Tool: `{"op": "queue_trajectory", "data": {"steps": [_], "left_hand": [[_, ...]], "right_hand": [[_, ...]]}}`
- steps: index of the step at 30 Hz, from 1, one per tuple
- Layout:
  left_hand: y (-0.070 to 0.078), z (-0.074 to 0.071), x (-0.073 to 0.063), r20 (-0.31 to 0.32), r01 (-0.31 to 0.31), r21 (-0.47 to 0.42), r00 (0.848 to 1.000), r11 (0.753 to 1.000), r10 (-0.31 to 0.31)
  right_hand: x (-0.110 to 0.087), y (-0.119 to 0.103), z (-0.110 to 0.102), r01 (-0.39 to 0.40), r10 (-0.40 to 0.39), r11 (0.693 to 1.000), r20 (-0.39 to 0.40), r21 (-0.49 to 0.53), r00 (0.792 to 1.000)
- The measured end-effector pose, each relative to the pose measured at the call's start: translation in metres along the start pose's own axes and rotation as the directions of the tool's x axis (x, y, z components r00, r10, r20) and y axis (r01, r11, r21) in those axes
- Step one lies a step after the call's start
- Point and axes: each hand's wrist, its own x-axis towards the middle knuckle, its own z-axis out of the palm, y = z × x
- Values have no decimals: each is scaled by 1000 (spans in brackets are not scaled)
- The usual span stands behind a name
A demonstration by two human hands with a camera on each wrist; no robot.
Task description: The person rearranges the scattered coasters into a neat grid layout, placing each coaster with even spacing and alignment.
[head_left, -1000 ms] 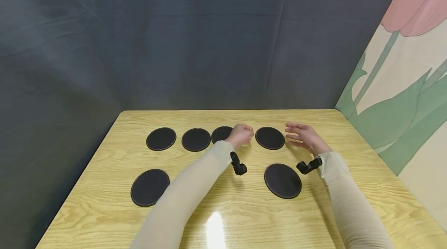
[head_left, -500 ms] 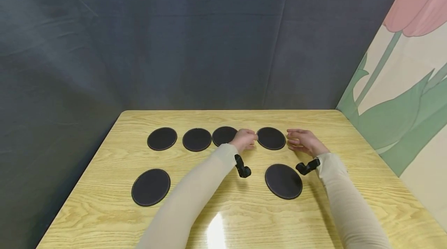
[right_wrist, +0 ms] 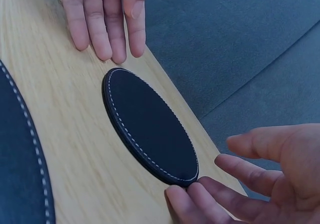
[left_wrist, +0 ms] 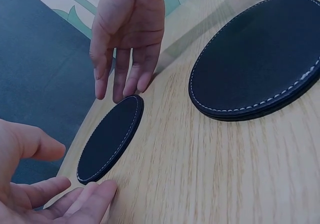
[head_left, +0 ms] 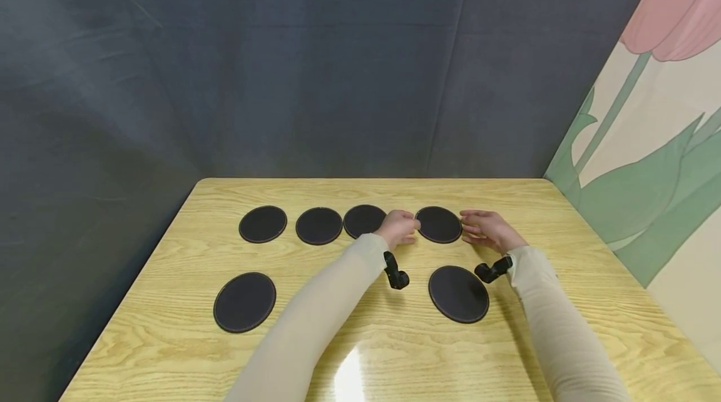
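Note:
A round black coaster (head_left: 439, 225) with pale edge stitching lies flat at the back right of the table, between my hands. My left hand (head_left: 398, 226) is at its left edge, and in the left wrist view the fingertips (left_wrist: 106, 188) come right up to the rim. From the other side my right hand (head_left: 489, 229) reaches in; the right wrist view has its fingertips (right_wrist: 176, 193) right at the rim. Fingers on both hands are extended, with thumbs raised above the coaster. Just left of my left hand, a second black coaster (head_left: 363, 220) is partly covered by it.
Two more black coasters, one far left (head_left: 263, 224) and one beside it (head_left: 318, 226), continue the back row. Nearer lie a left coaster (head_left: 245, 302) and a right coaster (head_left: 459, 294). Behind the wooden table (head_left: 169, 339) hangs a dark curtain (head_left: 338, 76).
My left hand has moved right and slightly nearer to me, up to the coaster's edge. The right hand has come down and closed in from the right. The coasters lie as before.

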Motion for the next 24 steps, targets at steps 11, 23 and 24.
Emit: {"op": "queue_trajectory", "data": {"steps": [11,23,24], "left_hand": [[-1,5,-4,4,1,3,1000,1000,-1],[-3,8,-2,5,-9,-3,1000,1000,9],[-3,8,-3,5,-10,-4,1000,1000,10]], "right_hand": [[4,1,2,-20,20,1000,-2,-1,1000],[2,-2,5,-28,28,1000,-11,9,1000],[2,-3,5,-32,32,999,-13,10,999]]}}
